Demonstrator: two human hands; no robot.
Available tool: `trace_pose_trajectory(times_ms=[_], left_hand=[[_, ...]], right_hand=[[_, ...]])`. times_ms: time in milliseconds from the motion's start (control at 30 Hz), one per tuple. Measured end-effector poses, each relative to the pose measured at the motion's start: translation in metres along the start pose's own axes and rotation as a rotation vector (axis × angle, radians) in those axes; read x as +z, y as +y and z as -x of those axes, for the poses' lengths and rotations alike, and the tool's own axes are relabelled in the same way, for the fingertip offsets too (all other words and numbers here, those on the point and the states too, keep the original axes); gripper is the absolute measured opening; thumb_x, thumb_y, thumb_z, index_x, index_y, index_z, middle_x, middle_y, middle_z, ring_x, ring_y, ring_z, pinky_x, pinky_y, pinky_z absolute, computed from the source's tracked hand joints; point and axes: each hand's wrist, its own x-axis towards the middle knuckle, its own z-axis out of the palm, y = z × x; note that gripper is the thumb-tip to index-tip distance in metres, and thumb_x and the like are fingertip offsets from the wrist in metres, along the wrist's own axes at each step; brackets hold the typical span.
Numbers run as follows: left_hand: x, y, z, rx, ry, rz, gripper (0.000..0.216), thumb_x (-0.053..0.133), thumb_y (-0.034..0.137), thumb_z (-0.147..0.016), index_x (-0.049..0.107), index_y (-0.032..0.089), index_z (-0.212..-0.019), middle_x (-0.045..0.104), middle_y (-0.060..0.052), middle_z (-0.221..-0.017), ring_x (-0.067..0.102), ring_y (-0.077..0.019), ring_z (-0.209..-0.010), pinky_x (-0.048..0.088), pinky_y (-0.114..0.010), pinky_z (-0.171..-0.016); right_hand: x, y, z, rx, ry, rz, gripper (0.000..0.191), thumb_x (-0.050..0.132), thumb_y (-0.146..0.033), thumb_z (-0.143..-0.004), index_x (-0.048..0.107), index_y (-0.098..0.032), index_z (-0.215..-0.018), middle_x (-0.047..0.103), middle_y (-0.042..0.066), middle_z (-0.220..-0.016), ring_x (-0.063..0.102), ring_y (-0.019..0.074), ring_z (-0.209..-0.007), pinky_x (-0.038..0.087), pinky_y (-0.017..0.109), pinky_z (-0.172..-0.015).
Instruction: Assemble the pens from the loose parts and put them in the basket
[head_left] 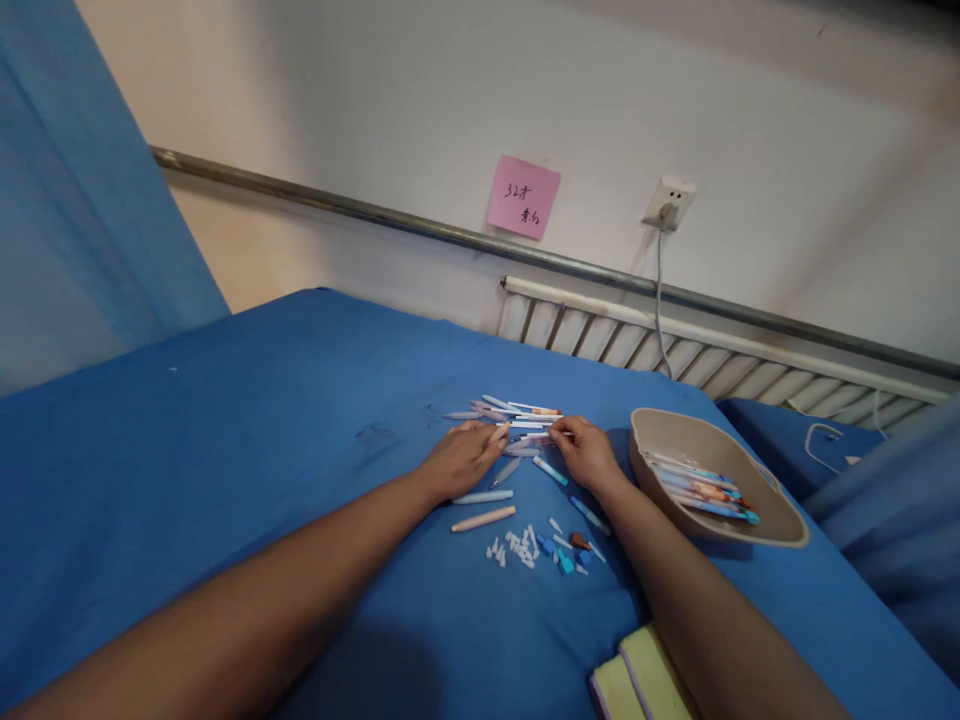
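My left hand [466,458] is closed around a peach-coloured pen barrel [498,433] at the near side of a loose pile of pens and refills [517,411]. Just to the right, my right hand [586,452] pinches the end of a thin pen refill [536,436]; its fingertips partly hide it. A pale blue barrel [484,496] and another peach barrel [483,519] lie in front of my left hand. Beside my right wrist are a teal-ended barrel [550,471] and a blue barrel [590,515].
Small white tips [521,548] and blue, teal and brown caps [564,560] lie scattered nearer me. A beige basket [645,430] holding several pens stands at right. A folded yellow cloth [645,675] lies by my right forearm. Blue sheet [247,420] covers the surface; a radiator [600,325] is behind.
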Motion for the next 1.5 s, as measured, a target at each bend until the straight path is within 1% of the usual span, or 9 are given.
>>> trace_pose_trajectory(times_ms=[200, 367, 533, 700, 833, 967, 1167, 1333, 1500], left_hand=[[0.002, -0.003, -0.001, 0.001, 0.016, 0.027, 0.036, 0.027, 0.041, -0.093, 0.059, 0.022, -0.095, 0.063, -0.003, -0.088, 0.056, -0.0212, -0.089, 0.038, -0.029, -0.079], [0.003, -0.004, -0.001, -0.061, 0.066, 0.051, 0.038, 0.027, 0.04, -0.093, 0.058, 0.022, -0.105, 0.064, -0.005, -0.097, 0.056, -0.0218, -0.094, 0.04, -0.031, -0.082], [0.004, -0.004, -0.002, -0.056, 0.036, 0.0, 0.039, 0.027, 0.041, -0.093, 0.058, 0.023, -0.107, 0.065, -0.005, -0.099, 0.056, -0.0225, -0.097, 0.04, -0.032, -0.084], [0.003, -0.005, -0.002, -0.064, 0.019, 0.013, 0.04, 0.027, 0.042, -0.093, 0.058, 0.023, -0.11, 0.065, -0.005, -0.102, 0.057, -0.0222, -0.098, 0.04, -0.032, -0.086], [0.001, -0.005, -0.002, -0.073, 0.021, 0.055, 0.04, 0.027, 0.042, -0.093, 0.058, 0.022, -0.108, 0.065, -0.005, -0.101, 0.057, -0.0218, -0.098, 0.041, -0.031, -0.084], [0.001, -0.006, -0.002, -0.102, 0.046, 0.125, 0.041, 0.029, 0.045, -0.092, 0.06, 0.022, -0.106, 0.066, -0.005, -0.102, 0.057, -0.0222, -0.098, 0.041, -0.031, -0.083], [0.004, -0.008, -0.003, -0.121, 0.067, 0.137, 0.043, 0.029, 0.046, -0.091, 0.062, 0.02, -0.092, 0.066, -0.006, -0.089, 0.059, -0.0225, -0.089, 0.042, -0.031, -0.075], [0.005, -0.008, -0.003, -0.135, 0.062, 0.158, 0.043, 0.029, 0.046, -0.091, 0.063, 0.02, -0.094, 0.067, -0.005, -0.089, 0.059, -0.022, -0.088, 0.042, -0.03, -0.076], [0.003, -0.007, -0.003, -0.123, 0.059, 0.213, 0.04, 0.033, 0.045, -0.09, 0.063, 0.021, -0.102, 0.068, -0.006, -0.097, 0.06, -0.0225, -0.092, 0.043, -0.031, -0.08]], right_hand=[[0.001, -0.002, 0.001, -0.016, -0.005, -0.044, 0.015, 0.05, -0.026, -0.083, 0.063, -0.021, -0.081, 0.064, 0.004, -0.083, 0.058, 0.0174, -0.077, 0.042, 0.028, -0.072], [0.004, -0.002, 0.002, -0.015, 0.006, -0.059, 0.016, 0.05, -0.027, -0.083, 0.064, -0.02, -0.081, 0.065, 0.004, -0.085, 0.059, 0.0174, -0.076, 0.042, 0.028, -0.071], [0.007, -0.006, 0.004, -0.003, 0.0, -0.066, 0.016, 0.05, -0.026, -0.083, 0.064, -0.02, -0.081, 0.065, 0.004, -0.085, 0.059, 0.0176, -0.078, 0.042, 0.027, -0.071], [0.007, -0.015, 0.006, 0.041, -0.052, 0.004, 0.015, 0.051, -0.026, -0.084, 0.065, -0.022, -0.086, 0.068, 0.004, -0.091, 0.06, 0.0186, -0.085, 0.04, 0.028, -0.076], [0.007, -0.018, 0.006, 0.07, -0.05, -0.014, 0.014, 0.051, -0.026, -0.084, 0.064, -0.021, -0.084, 0.068, 0.003, -0.089, 0.06, 0.0178, -0.083, 0.04, 0.027, -0.075], [0.009, -0.016, 0.006, 0.061, -0.019, -0.061, 0.014, 0.05, -0.026, -0.084, 0.063, -0.02, -0.082, 0.067, 0.003, -0.085, 0.06, 0.0179, -0.08, 0.041, 0.027, -0.073], [0.011, -0.014, 0.007, 0.049, -0.026, -0.139, 0.014, 0.05, -0.026, -0.083, 0.063, -0.02, -0.081, 0.066, 0.003, -0.083, 0.06, 0.0176, -0.077, 0.042, 0.028, -0.071], [0.013, -0.015, 0.008, 0.028, -0.052, -0.145, 0.014, 0.05, -0.026, -0.083, 0.063, -0.02, -0.083, 0.066, 0.003, -0.082, 0.059, 0.0172, -0.076, 0.042, 0.027, -0.07], [0.012, -0.019, 0.007, -0.03, -0.086, -0.048, 0.013, 0.05, -0.024, -0.085, 0.062, -0.02, -0.088, 0.066, 0.004, -0.086, 0.058, 0.0175, -0.079, 0.04, 0.027, -0.07]])
